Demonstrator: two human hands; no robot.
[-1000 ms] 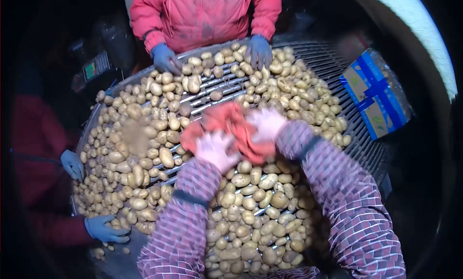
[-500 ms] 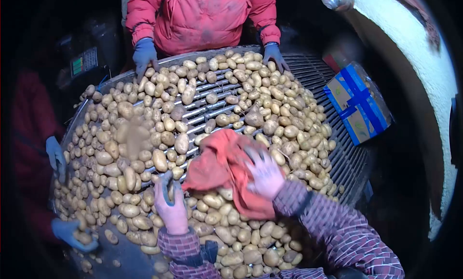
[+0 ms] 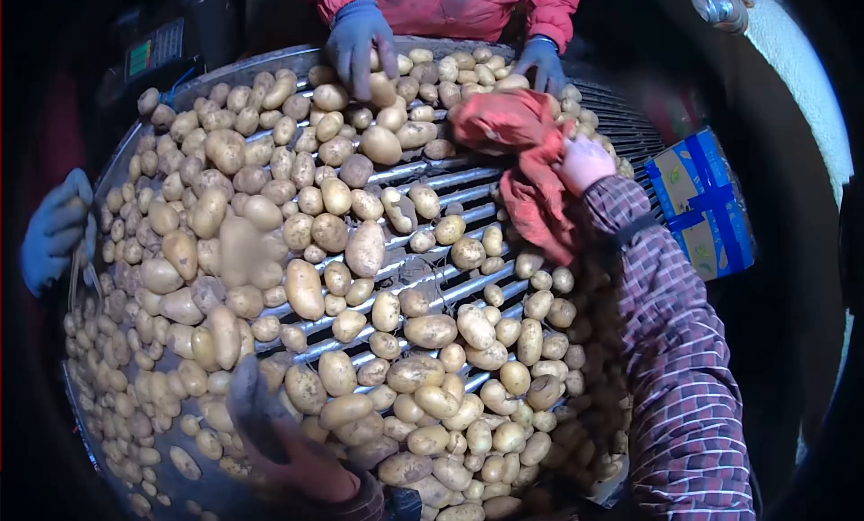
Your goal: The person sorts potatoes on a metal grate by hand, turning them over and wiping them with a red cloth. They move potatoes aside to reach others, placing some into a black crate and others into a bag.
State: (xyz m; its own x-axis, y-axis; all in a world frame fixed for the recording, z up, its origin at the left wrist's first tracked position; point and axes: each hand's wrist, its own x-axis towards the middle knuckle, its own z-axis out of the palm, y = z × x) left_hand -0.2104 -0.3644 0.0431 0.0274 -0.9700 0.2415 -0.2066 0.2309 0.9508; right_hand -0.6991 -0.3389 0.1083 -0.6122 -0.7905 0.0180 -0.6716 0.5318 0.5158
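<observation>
Potatoes [image 3: 432,332] lie spread over a table of metal bars [image 3: 468,179]. My right hand [image 3: 589,161], gloved, reaches far out at the upper right. It grips a crumpled red cloth [image 3: 535,197] that drapes over the potatoes there. At the lower left my left hand [image 3: 283,440], in a glove with dark fingers, hovers over the potatoes. Its thumb and fingers stand apart and nothing shows between them.
Across the table, a person in a red jacket [image 3: 450,4] has one blue-gloved hand [image 3: 360,49] on potatoes and another [image 3: 543,64] near the cloth. Another blue-gloved hand [image 3: 58,229] is at the left edge. A blue-taped carton [image 3: 702,206] stands right; a scale display [image 3: 155,51] sits upper left.
My right hand has carried the red cloth up and right, uncovering bars and potatoes. My left hand has moved down and left. The opposite person's hand has moved onto potatoes. The view has shifted.
</observation>
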